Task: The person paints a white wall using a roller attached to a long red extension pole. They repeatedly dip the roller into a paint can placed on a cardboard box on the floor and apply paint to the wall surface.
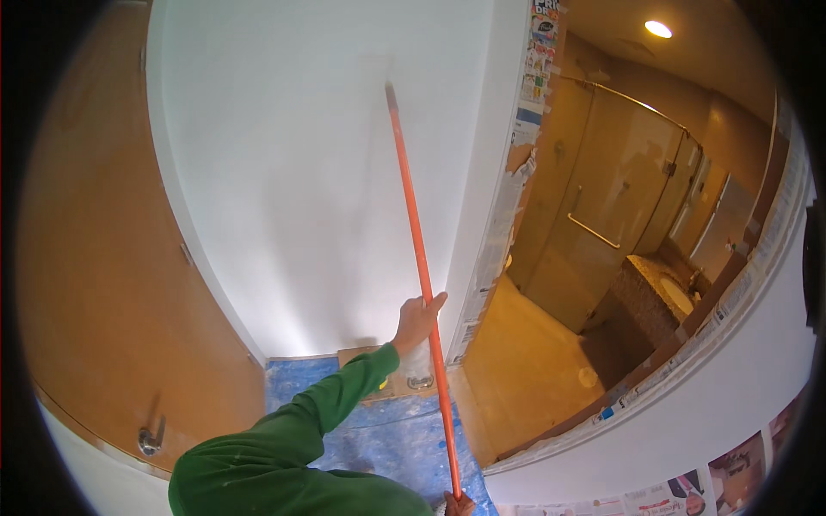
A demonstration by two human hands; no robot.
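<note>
A long orange pole slants up from the lower edge toward a white wall. My left hand, in a green sleeve, is wrapped round its middle with the thumb along it. Lower down, at the picture's bottom edge, my right hand grips the pole's near end, only partly in view. A dark tip ends the pole near the wall's upper part. A faint pale shape lies just above the tip, too white against the wall to make out.
At left stands a wooden door with a lever handle. Blue sheeting covers the floor, with cardboard by the wall. Newspaper masks the doorway frame at right; beyond are a glass shower door and a sink counter.
</note>
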